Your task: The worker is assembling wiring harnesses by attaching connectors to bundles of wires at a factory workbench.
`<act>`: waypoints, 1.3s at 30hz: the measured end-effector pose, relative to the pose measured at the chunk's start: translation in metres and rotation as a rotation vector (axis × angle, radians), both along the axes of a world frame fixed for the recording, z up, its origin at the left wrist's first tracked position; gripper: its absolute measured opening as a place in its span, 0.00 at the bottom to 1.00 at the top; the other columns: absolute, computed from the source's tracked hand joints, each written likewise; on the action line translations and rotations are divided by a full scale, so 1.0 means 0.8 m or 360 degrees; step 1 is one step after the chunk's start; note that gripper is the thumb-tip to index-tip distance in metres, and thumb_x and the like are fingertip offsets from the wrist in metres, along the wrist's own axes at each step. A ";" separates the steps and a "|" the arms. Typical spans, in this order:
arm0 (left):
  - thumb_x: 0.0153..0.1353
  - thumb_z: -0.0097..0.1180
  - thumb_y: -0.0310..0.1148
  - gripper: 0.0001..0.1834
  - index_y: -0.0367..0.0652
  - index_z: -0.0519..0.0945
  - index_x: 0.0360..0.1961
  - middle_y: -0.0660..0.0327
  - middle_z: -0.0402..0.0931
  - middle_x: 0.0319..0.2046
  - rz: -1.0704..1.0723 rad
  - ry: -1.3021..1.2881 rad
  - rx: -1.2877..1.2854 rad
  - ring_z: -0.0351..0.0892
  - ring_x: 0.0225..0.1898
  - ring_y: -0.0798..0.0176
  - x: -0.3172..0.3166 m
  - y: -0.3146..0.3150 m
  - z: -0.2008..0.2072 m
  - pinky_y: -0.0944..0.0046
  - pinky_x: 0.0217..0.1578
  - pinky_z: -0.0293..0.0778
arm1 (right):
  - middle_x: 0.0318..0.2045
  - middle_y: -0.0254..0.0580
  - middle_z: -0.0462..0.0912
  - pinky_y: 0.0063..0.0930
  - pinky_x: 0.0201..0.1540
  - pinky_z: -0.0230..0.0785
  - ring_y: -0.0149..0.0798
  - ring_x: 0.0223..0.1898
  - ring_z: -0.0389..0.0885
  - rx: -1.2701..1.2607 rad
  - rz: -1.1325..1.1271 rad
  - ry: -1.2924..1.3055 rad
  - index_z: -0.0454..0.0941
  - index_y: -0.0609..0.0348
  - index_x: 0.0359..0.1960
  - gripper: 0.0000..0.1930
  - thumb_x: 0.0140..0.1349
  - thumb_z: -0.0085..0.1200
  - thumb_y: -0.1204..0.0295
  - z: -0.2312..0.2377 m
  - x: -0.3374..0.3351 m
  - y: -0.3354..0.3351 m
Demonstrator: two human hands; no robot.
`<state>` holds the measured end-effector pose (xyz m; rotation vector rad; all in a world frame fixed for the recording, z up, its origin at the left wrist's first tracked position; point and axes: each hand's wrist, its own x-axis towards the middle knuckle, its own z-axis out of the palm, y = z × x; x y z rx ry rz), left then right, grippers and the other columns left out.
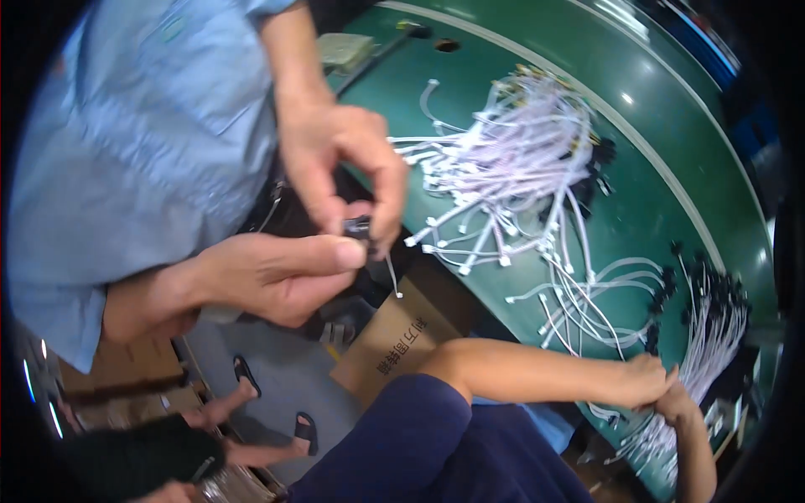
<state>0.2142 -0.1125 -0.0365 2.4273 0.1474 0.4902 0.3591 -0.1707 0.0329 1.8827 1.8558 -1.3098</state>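
Observation:
My bare left forearm reaches from a navy sleeve toward the right, over the table edge. My left hand (644,381) is closed, its fingertips meeting my right hand (676,406), which is closed too. What they pinch is small and hidden by the fingers. Just above my left hand lie white cables with black connectors (662,293). A bundle of white cables with black ends (713,323) lies beyond my right hand, and more white cables (654,440) lie below the hands.
At left, a co-worker in a light blue shirt (168,168) holds a small black part (357,226) on a thin cable. The green table (478,71) carries a large pile of white cables (524,138). A cardboard box (398,339) stands below the edge; another person's sandalled feet (306,432) show.

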 end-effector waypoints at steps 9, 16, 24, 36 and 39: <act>0.40 0.65 0.35 0.46 0.21 0.62 0.59 0.48 0.79 0.30 -0.0019 0.0038 0.0091 0.79 0.39 0.50 -0.009 -0.014 0.006 0.53 0.40 0.72 | 0.32 0.46 0.84 0.30 0.31 0.73 0.37 0.32 0.82 -0.0337 -0.0631 0.0014 0.78 0.66 0.39 0.10 0.54 0.56 0.80 -0.007 0.003 -0.002; 0.53 0.53 0.35 0.28 0.36 0.69 0.56 0.49 0.79 0.26 0.0231 -0.0578 0.0226 0.77 0.35 0.44 -0.022 0.000 -0.008 0.51 0.35 0.73 | 0.17 0.44 0.78 0.35 0.28 0.68 0.35 0.22 0.77 0.0380 -0.0814 -0.0063 0.76 0.67 0.19 0.06 0.51 0.52 0.77 -0.006 -0.030 -0.029; 0.49 0.56 0.21 0.42 0.33 0.55 0.67 0.54 0.73 0.28 0.0041 -0.0709 -0.0067 0.71 0.31 0.51 -0.034 0.023 0.015 0.55 0.36 0.70 | 0.17 0.36 0.77 0.22 0.24 0.63 0.25 0.21 0.71 0.1018 -0.1514 0.0355 0.77 0.70 0.26 0.15 0.60 0.55 0.67 -0.008 -0.087 -0.039; 0.46 0.64 0.27 0.09 0.43 0.83 0.32 0.55 0.76 0.30 0.0905 0.0298 0.0796 0.74 0.39 0.49 -0.160 0.195 0.090 0.53 0.40 0.70 | 0.19 0.47 0.79 0.29 0.26 0.69 0.35 0.20 0.78 0.1302 -0.1240 0.0030 0.78 0.70 0.40 0.14 0.59 0.58 0.69 -0.019 -0.066 -0.066; 0.47 0.63 0.26 0.09 0.42 0.82 0.32 0.54 0.76 0.31 0.0997 0.0463 0.0854 0.74 0.39 0.49 -0.193 0.233 0.064 0.52 0.40 0.70 | 0.21 0.43 0.80 0.24 0.28 0.70 0.30 0.22 0.78 0.1305 -0.1427 0.0179 0.78 0.68 0.42 0.13 0.62 0.56 0.70 -0.038 -0.059 -0.078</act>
